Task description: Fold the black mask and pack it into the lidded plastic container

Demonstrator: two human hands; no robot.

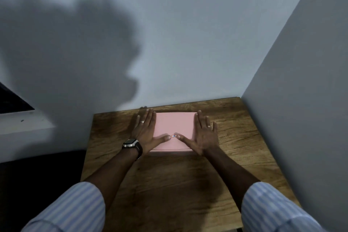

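Both hands, left (146, 130) and right (204, 133), are lying open and flat across the closed pink container (174, 128) near the tabletop's (169, 184) far edge, equally near, its long axis running left-right; no mask is showing.

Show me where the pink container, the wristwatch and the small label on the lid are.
pink container (174, 125): head view, bare middle of the lid.
wristwatch (130, 142): head view, its face on the left wrist.
small label (174, 136): head view, its centre, between the thumbs.

Your left hand (146, 132) and right hand (204, 133) lie flat at frame centre, fingers spread and pointing away, thumbs angled inward, nearly meeting (forearms bare, striped sleeves rolled up, watch on left wrist).
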